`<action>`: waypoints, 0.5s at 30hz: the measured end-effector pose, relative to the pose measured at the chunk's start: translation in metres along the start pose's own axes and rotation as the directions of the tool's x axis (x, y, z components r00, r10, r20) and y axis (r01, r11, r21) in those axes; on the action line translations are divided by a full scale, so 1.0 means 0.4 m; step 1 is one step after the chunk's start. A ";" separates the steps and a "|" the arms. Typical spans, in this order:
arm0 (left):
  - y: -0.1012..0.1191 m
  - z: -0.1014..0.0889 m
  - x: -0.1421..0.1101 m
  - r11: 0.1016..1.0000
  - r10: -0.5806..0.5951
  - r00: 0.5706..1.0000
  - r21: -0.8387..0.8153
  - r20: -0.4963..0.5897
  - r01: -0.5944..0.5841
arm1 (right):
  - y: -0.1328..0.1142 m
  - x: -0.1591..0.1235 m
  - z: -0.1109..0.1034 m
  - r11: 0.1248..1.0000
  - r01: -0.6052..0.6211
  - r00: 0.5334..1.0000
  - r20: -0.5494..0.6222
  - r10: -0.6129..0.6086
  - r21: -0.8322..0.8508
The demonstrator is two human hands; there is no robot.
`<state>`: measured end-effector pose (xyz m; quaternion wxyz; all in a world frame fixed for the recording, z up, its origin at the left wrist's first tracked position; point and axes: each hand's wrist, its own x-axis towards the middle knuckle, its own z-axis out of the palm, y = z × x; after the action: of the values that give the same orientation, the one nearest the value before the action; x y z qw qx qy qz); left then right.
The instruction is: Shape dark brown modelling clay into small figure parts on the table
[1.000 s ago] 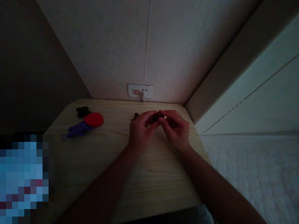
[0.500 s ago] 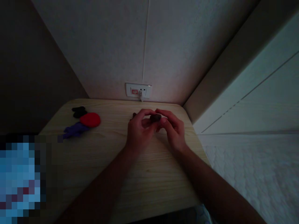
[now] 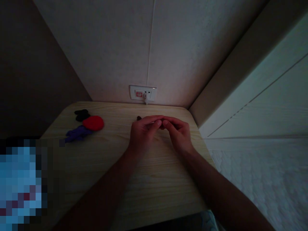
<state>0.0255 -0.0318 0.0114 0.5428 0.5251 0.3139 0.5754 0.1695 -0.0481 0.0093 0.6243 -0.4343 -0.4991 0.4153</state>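
My left hand (image 3: pixel 144 132) and my right hand (image 3: pixel 177 131) meet fingertip to fingertip over the wooden table (image 3: pixel 154 179). Between the thumbs and fingers they pinch a dark brown lump (image 3: pixel 162 124) that looks like modelling clay. Most of it is hidden by the fingers. Just behind my left hand, a small dark brown piece (image 3: pixel 139 118) rests on the tabletop, partly covered by that hand.
On the table's left lie a flat red round piece (image 3: pixel 93 123), a purple piece (image 3: pixel 78 133) and black pieces (image 3: pixel 81 115), close together. A wall socket (image 3: pixel 143 93) with a plug sits behind the table. A pixelated blue patch (image 3: pixel 19 186) covers the lower left.
Both thumbs have come up over the brown lump, and the hands have closed together around it. The lump, plain to see before, is now nearly hidden. The pieces on the left have stayed put.
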 end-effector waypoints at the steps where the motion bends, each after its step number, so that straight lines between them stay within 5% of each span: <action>1: 0.000 0.000 0.001 0.999 -0.037 0.999 -0.032 0.006 0.037 | -0.002 0.001 0.000 1.000 -0.019 1.000 0.003 0.019 0.007; 9: -0.012 0.004 0.005 0.980 -0.168 0.984 -0.099 0.066 0.174 | -0.005 0.009 -0.011 0.979 -0.169 0.985 -0.004 0.170 0.112; 15: -0.010 0.000 0.009 0.974 -0.185 0.982 -0.136 -0.023 0.181 | -0.005 0.007 -0.021 1.000 -0.021 0.999 0.033 0.020 0.010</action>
<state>0.0273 -0.0276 0.0088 0.6218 0.4462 0.3313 0.5518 0.1785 -0.0472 0.0108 0.6140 -0.4293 -0.5027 0.4313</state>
